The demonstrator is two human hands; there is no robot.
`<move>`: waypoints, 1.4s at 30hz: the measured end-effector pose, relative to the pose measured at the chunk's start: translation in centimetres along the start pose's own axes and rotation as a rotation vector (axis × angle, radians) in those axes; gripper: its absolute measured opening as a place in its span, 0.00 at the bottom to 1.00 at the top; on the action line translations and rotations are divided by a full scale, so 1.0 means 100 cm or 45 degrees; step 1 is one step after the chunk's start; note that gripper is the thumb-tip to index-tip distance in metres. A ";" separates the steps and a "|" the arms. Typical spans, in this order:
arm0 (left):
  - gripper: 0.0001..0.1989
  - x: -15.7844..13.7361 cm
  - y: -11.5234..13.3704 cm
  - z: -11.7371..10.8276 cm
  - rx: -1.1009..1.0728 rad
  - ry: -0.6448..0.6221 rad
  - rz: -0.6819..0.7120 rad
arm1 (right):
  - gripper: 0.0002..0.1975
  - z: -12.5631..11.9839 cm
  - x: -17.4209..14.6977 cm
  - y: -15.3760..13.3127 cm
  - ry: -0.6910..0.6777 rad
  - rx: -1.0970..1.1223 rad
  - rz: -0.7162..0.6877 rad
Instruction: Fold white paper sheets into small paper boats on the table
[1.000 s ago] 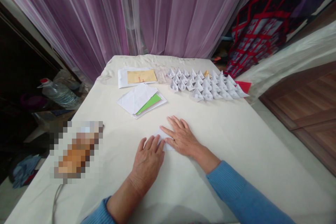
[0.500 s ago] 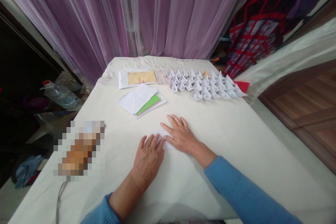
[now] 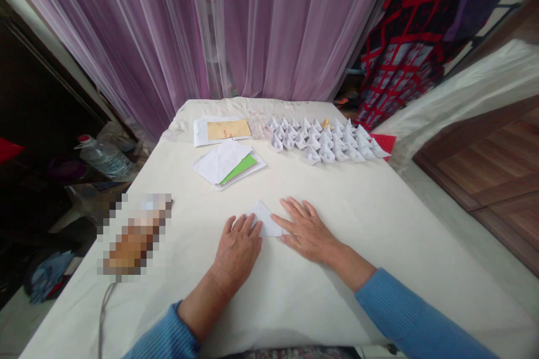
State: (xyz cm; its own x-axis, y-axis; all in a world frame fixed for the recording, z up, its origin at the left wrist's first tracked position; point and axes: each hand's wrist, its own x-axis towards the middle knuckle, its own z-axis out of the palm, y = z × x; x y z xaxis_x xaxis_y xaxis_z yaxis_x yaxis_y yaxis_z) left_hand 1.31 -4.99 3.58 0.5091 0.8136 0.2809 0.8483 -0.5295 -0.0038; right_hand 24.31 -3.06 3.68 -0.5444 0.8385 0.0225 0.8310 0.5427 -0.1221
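A small folded piece of white paper [image 3: 266, 221], shaped like a triangle, lies flat on the table with its point facing away from me. My left hand [image 3: 241, 244] rests on its left side, fingers stretched forward and fingertips on the paper. At the paper's right corner lies my right hand [image 3: 307, 230], its fingers spread; index finger and thumb touch or nearly touch the edge. Beyond my hands is a stack of white paper [image 3: 223, 160] with a green sheet [image 3: 240, 169] showing under the top one.
Several rows of folded white paper shapes [image 3: 326, 151], one yellow [image 3: 327, 123], stand at the back right beside something red [image 3: 384, 143]. A tan envelope [image 3: 228, 129] lies on white paper at the back left. A blurred-out object [image 3: 135, 238] with a cable [image 3: 101, 314] sits at the left.
My right hand has slid right, off the middle of the paper to its right corner, uncovering the triangle. My left hand stays nearly in place. The view has shifted slightly.
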 end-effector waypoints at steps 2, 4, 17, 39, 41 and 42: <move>0.14 0.000 -0.001 0.001 0.005 0.009 0.006 | 0.26 -0.001 -0.008 0.001 -0.011 -0.007 0.001; 0.14 0.000 -0.001 0.001 0.011 0.020 0.007 | 0.26 -0.002 -0.014 0.000 -0.021 -0.006 0.002; 0.14 0.000 -0.006 0.003 -0.032 0.057 0.028 | 0.28 0.003 0.038 -0.027 0.011 0.145 -0.100; 0.21 -0.004 -0.024 0.001 -0.062 -0.054 0.018 | 0.30 0.007 0.035 -0.027 0.027 0.093 -0.088; 0.21 -0.014 -0.029 -0.001 -0.061 -0.052 0.011 | 0.30 0.007 0.035 -0.027 0.029 0.092 -0.086; 0.21 -0.018 -0.031 -0.002 -0.064 -0.053 0.007 | 0.30 0.008 0.035 -0.026 0.029 0.092 -0.085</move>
State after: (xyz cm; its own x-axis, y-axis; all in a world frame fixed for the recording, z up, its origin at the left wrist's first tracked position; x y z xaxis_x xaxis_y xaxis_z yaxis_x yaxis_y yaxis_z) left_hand -2.27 -4.87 3.25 0.5200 0.8194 0.2411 0.8377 -0.5444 0.0434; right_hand 20.12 -1.62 3.31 -0.5947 0.8020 0.0557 0.7822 0.5932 -0.1905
